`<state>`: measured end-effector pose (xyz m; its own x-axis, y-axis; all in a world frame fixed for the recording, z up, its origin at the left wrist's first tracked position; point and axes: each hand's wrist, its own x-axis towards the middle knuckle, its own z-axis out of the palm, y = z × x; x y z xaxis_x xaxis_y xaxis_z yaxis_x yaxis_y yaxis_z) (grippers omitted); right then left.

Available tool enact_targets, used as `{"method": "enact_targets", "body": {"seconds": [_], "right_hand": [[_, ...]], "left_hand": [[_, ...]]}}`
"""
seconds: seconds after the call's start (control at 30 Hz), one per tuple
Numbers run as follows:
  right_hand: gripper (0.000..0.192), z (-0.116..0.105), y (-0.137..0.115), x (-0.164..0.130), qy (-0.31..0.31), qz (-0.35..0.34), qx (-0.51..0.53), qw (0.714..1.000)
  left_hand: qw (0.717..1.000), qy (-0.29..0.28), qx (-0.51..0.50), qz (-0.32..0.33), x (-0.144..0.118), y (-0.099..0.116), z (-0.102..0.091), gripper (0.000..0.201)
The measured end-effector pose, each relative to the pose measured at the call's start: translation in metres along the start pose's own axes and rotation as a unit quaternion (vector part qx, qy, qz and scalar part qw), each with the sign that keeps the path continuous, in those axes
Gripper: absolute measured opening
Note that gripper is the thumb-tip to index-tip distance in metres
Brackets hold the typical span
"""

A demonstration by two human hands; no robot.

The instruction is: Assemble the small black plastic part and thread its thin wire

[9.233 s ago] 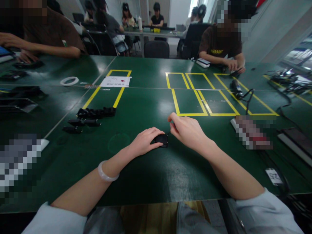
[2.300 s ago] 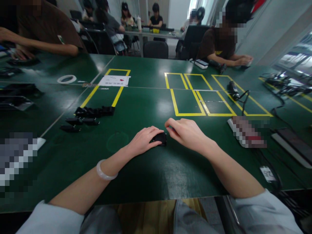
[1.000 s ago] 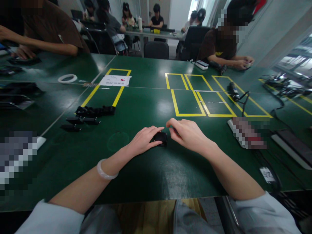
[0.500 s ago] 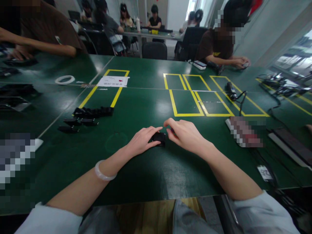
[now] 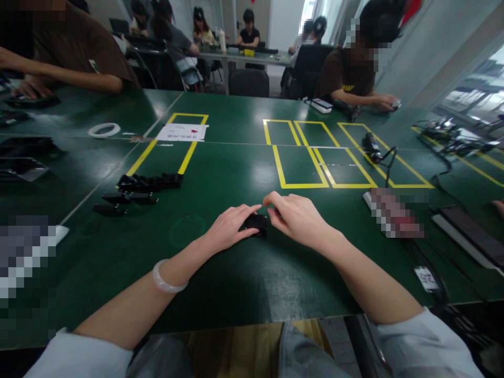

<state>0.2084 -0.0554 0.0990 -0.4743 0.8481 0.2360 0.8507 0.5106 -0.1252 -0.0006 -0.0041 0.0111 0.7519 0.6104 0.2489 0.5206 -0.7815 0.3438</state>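
A small black square device [image 5: 256,224] with a smooth dark face, watch-like in shape, lies on the green table in front of me. My left hand [image 5: 230,226] grips it from the left, with the thumb along its near edge and the fingers along its far edge. Just right of the device is my right hand [image 5: 300,218], its index finger bent and the other fingers curled under. The right fingertips come close to the left fingertips above the device's far corner. Whatever the right fingers may hold is hidden.
Black bands [image 5: 150,182] and small black pieces [image 5: 128,198] lie to the left. Yellow tape outlines [image 5: 303,185] mark the table, with a paper sheet [image 5: 181,132] and a tape roll [image 5: 104,130] farther back. Right are a pixelated device [image 5: 394,212] and cables [image 5: 444,168]. Co-workers sit opposite.
Both hands stay nearly where they were around the black device. The whole view has shifted very slightly.
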Motion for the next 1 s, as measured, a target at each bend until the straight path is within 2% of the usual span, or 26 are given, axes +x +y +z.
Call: {"method": "enact_targets", "body": {"seconds": [0.27, 0.47, 0.73, 1.0], "right_hand": [[0.031, 0.0023, 0.0008, 0.0012, -0.002, 0.005, -0.023, 1.000], [0.022, 0.0011, -0.0010, 0.0020, 0.008, -0.002, -0.018, 1.000], [0.026, 0.0009, 0.0000, 0.0020, 0.000, -0.005, -0.007, 1.000], [0.021, -0.0011, -0.0011, 0.0003, 0.007, -0.005, -0.003, 1.000]], "left_hand": [[1.000, 0.000, -0.003, -0.005, -0.0006, -0.0005, 0.0009, 0.054], [1.000, 0.002, -0.002, -0.007, -0.0007, -0.0015, 0.0021, 0.056], [1.000, 0.003, -0.006, -0.004, -0.0010, -0.0010, 0.0027, 0.054], [1.000, 0.003, 0.001, -0.002, -0.0007, -0.0013, 0.0016, 0.055]]}}
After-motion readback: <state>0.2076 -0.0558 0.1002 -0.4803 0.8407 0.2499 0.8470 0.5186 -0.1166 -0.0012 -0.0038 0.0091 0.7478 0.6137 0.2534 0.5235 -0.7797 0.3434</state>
